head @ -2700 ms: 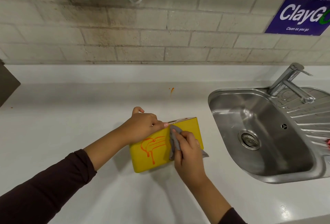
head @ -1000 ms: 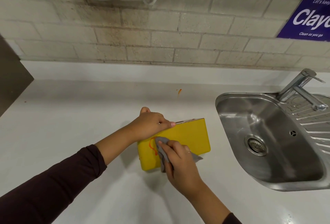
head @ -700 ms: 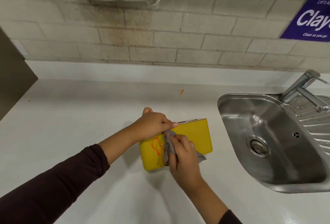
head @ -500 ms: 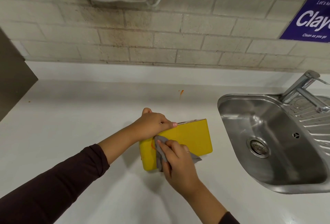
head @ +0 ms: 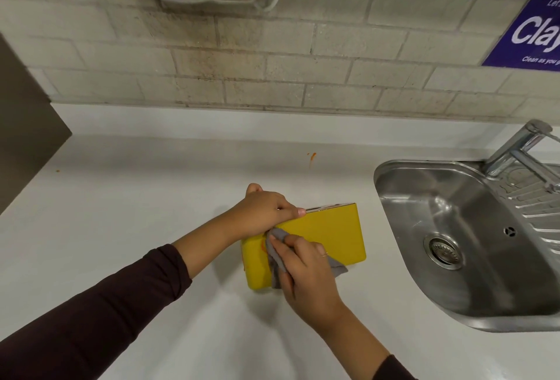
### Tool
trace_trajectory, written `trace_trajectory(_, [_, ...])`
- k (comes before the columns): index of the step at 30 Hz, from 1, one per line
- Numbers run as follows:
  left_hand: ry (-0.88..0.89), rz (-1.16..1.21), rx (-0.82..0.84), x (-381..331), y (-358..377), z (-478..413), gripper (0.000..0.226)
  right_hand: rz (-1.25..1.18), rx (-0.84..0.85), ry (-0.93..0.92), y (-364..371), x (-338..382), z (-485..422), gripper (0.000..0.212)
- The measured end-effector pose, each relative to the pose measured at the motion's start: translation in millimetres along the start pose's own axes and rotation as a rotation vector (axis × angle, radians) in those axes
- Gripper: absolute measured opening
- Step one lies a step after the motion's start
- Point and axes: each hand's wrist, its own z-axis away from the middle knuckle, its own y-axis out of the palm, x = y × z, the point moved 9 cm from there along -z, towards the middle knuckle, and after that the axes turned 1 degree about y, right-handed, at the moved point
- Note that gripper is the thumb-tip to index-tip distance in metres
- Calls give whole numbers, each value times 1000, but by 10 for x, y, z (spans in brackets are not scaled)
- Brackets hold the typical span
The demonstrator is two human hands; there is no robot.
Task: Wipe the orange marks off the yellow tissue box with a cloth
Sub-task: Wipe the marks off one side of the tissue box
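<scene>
Two bare hands work on a yellow tissue box (head: 330, 235) that stands on a white counter (head: 127, 228), just left of a steel sink (head: 454, 213). Left hand (head: 266, 211), its fingers curled closed, grips the box's top edge at the end farther from the sink, with the forefinger stretched along that edge. Right hand (head: 303, 270) presses a crumpled grey cloth (head: 277, 258) flat against the box's near face, fingers bent over the cloth and pinning it there; a loose corner of cloth sticks out from under the hand on the sink side. Faint orange marks (head: 262, 246) show on the yellow face just beside the cloth, on the side away from the sink. Both forearms wear dark sleeves (head: 100, 313). A small orange spot (head: 312, 155) lies on the counter beyond the box, left of the sink. A chrome tap (head: 515, 149) rises behind the sink.
</scene>
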Motion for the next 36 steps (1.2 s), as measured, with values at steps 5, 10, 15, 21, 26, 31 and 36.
trace_trajectory(5, [-22, -18, -7, 23, -20, -22, 35, 8, -30, 75, -142, -244, 20, 31])
trace_trajectory(10, [-25, 34, 9, 39, 6, -34, 44, 2, -63, 100, 14, -73, -45, 35])
trace_trajectory(15, [-29, 11, 8, 54, 10, -40, 46, -11, 40, -45, 66, 12, 26, 34])
trace_trajectory(21, [-43, 23, -6, 29, -17, -17, 30, -35, -47, 162, -90, -237, -52, 29])
trace_trajectory(26, [-25, 35, -20, 14, -2, 0, 32, -78, -25, 83, 104, 42, -57, 30])
trace_trajectory(31, [-27, 26, -15, 20, 1, -7, 42, -84, 80, -58, 40, -8, 63, 26])
trace_trajectory(36, [-23, 19, -26, 9, 14, -6, 43, -83, -44, 134, -119, -227, -34, 24])
